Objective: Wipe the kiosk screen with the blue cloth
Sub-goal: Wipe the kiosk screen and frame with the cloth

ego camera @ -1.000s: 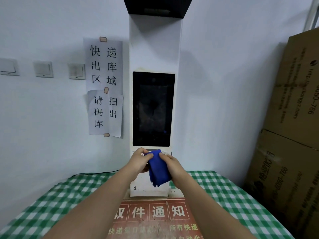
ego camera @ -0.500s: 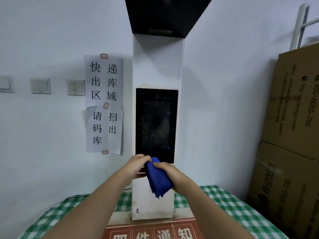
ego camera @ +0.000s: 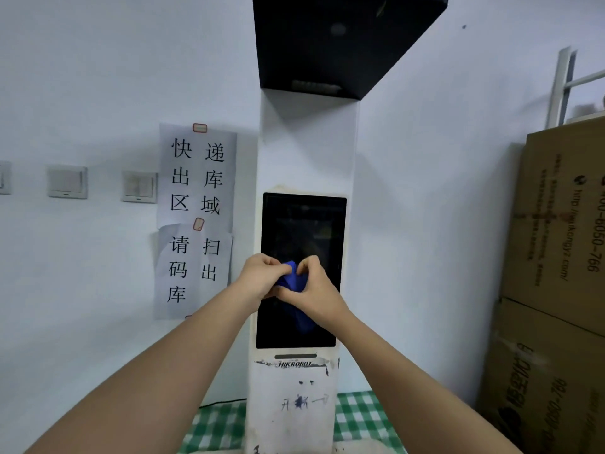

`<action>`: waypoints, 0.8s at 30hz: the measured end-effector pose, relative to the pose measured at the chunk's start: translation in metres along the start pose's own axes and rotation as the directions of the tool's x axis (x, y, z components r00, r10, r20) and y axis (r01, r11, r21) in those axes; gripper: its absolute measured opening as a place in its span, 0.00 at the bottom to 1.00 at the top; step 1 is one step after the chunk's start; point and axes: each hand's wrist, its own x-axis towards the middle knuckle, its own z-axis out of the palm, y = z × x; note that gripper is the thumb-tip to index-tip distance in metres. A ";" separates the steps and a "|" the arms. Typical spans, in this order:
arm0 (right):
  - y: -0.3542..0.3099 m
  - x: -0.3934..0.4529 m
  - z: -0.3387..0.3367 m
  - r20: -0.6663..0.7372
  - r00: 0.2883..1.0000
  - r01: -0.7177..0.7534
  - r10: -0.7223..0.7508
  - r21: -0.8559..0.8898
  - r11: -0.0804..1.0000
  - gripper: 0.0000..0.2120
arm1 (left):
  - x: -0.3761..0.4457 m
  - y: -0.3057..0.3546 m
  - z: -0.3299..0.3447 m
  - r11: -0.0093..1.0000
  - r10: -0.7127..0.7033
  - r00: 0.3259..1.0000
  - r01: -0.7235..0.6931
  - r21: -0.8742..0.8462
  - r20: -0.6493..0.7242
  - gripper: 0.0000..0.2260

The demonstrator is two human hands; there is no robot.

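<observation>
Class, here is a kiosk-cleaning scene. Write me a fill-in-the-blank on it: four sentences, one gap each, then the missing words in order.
1. Both hands hold a cloth whose colour is ____.
2. The left hand and right hand are raised in front of the kiosk's dark ____.
3. The paper notices hang on the wall to the ____ of the kiosk.
4. The tablecloth under the kiosk is checked white and ____.

Missing words: blue; screen; left; green

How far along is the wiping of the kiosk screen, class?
Done: the blue cloth is picked up and raised in front of the kiosk screen. In hand: left hand and right hand both grip the bunched cloth. Left: the wiping itself; whether cloth touches glass is unclear.
</observation>
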 end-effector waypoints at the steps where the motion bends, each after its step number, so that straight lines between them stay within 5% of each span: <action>1: -0.002 0.007 0.000 -0.028 0.999 0.018 -0.020 -0.070 0.997 0.23 | 0.005 0.005 0.001 1.000 0.012 1.000 -0.012 0.003 0.000 0.07; 5: -0.012 0.039 -0.003 -0.134 0.984 0.080 -0.115 -0.243 0.967 0.20 | 0.023 0.023 0.000 0.996 0.067 0.998 -0.066 -0.059 0.006 0.08; 11: -0.017 0.094 -0.022 -0.115 0.948 0.234 -0.296 -0.378 0.896 0.13 | 0.048 0.038 -0.020 0.972 0.107 0.993 -0.095 -0.215 0.046 0.05; 19: -0.013 0.162 -0.028 -0.478 0.753 0.190 -0.453 -0.502 0.844 0.09 | 0.085 0.016 -0.041 0.996 0.088 0.992 -0.089 -0.002 -0.092 0.04; 24: -0.016 0.171 0.009 -0.523 0.670 0.155 -0.526 -0.594 0.789 0.08 | 0.098 0.002 -0.040 0.995 0.099 0.988 -0.096 0.027 -0.118 0.05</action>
